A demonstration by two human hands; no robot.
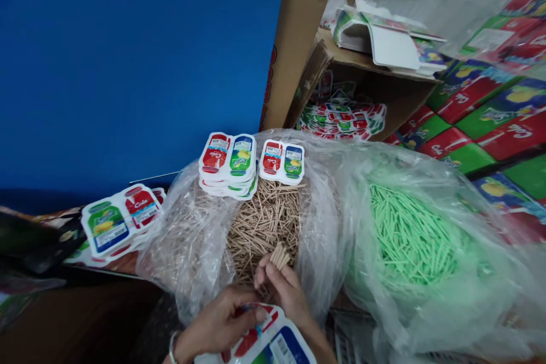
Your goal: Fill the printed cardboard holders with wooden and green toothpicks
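My right hand (290, 293) is closed round a small bundle of thin brown sticks (280, 257), held upright above the loose brown sticks (264, 219) in a clear plastic bag (319, 233). Close beside it, my left hand (226, 318) grips a white-edged packet (281, 347) printed with red Cola and blue-green Sprite cans, its thumb on the front. The lower part of this packet is cut off by the frame. A stack of similar packets (227, 162) rests on the sticks at the back of the bag, with another packet (282, 162) to its right.
More packets (115, 224) lie in a pile at the left. A second clear bag holds green sticks (409, 236) on the right. Behind stands a cardboard box (409, 91) with many packets inside. Printed cartons (495, 108) are stacked at the right, and a blue panel (132, 57) fills the left.
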